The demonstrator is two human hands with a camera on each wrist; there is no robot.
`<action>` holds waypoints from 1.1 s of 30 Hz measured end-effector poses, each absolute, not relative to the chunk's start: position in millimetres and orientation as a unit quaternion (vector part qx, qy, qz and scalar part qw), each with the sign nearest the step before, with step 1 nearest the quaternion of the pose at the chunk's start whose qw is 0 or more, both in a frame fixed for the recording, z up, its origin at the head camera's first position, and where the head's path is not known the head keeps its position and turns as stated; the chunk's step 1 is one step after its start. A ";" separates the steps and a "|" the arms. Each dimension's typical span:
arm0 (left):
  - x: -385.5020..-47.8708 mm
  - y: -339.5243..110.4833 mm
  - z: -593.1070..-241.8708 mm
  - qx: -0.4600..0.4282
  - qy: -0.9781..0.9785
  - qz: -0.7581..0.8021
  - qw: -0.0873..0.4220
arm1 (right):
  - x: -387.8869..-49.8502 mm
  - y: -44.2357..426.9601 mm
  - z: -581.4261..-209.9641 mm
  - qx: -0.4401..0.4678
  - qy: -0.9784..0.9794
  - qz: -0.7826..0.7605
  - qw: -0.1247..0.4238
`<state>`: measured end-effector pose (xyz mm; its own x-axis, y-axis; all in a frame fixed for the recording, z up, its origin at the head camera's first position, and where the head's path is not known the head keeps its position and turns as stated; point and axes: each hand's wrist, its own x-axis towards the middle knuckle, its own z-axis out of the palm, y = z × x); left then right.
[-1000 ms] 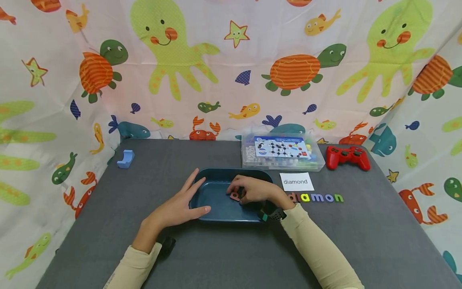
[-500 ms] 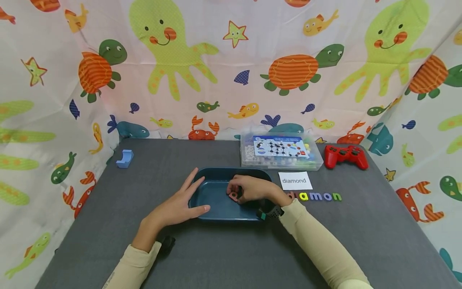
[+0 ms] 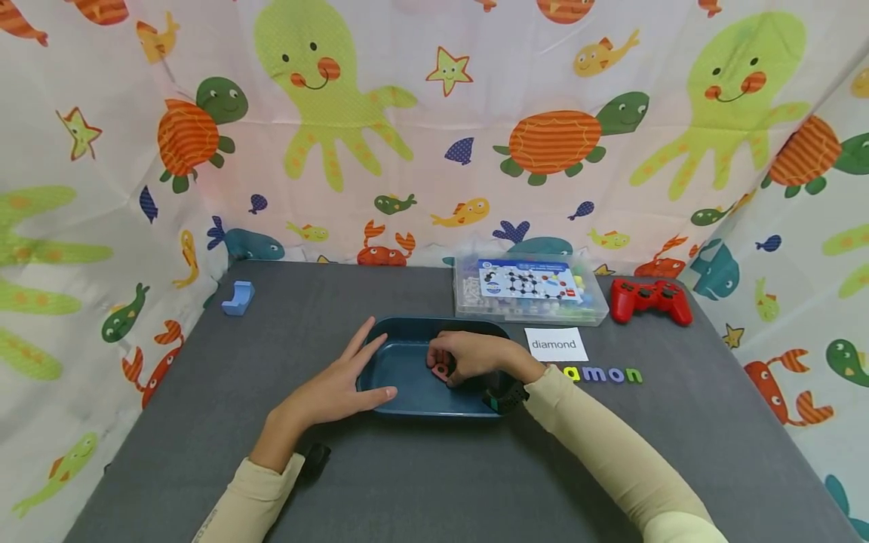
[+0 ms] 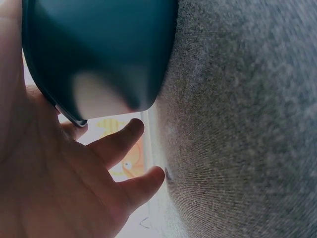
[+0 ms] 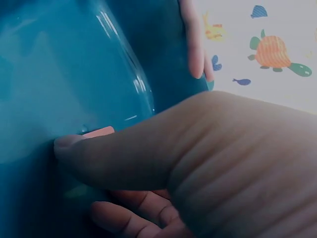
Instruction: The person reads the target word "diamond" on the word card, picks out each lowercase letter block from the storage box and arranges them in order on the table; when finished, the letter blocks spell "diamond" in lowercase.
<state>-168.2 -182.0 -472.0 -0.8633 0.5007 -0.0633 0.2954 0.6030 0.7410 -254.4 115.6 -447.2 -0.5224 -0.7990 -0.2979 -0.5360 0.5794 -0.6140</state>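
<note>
In the head view a dark blue tray (image 3: pixel 407 381) rests on the grey table. My left hand (image 3: pixel 331 388) lies against its left end, fingers spread and thumb reaching over the rim. In the left wrist view, straight fingers (image 4: pixel 141 191) show beside the tray's outer wall. Inside the tray, my right hand (image 3: pixel 475 354) pinches a small reddish letter (image 3: pixel 440 371), partly covered by the fingers. Only a pink edge of that letter (image 5: pixel 100 132) shows behind the thumb in the right wrist view. Its exact shape is hard to tell.
Right of the tray lies a white card (image 3: pixel 557 345) reading "diamond". Below it stand coloured letters (image 3: pixel 594 374), with "amon" visible. Behind are a clear plastic box (image 3: pixel 532 309) and a red game controller (image 3: pixel 650 300). A light blue block (image 3: pixel 238 298) sits at the far left.
Both hands stay nearly in place, the right still pinching the reddish letter. My right wrist and sleeve now cover the first letters of the row. The head view has shifted slightly.
</note>
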 end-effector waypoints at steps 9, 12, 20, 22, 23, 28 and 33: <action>-167.5 -179.9 -472.9 0.225 0.882 0.389 0.139 | -254.7 117.3 -450.6 -0.401 0.828 -0.259 0.294; -167.0 -179.3 -473.3 0.223 0.882 0.391 0.140 | -253.1 119.0 -448.0 -0.401 0.824 -0.284 0.281; -167.4 -178.4 -473.2 0.218 0.887 0.382 0.139 | -244.4 122.4 -433.3 -0.391 0.839 -0.316 0.209; -167.8 -178.4 -472.5 0.217 0.888 0.381 0.138 | -242.0 122.8 -428.9 -0.385 0.841 -0.326 0.198; -167.9 -178.4 -472.2 0.217 0.888 0.381 0.138 | -240.9 123.0 -427.2 -0.382 0.841 -0.331 0.193; -168.0 -178.6 -470.9 0.215 0.888 0.382 0.141 | -235.8 125.9 -421.2 -0.372 0.843 -0.354 0.159; -168.5 -179.0 -470.9 0.211 0.890 0.378 0.141 | -232.2 129.5 -419.6 -0.373 0.831 -0.392 0.131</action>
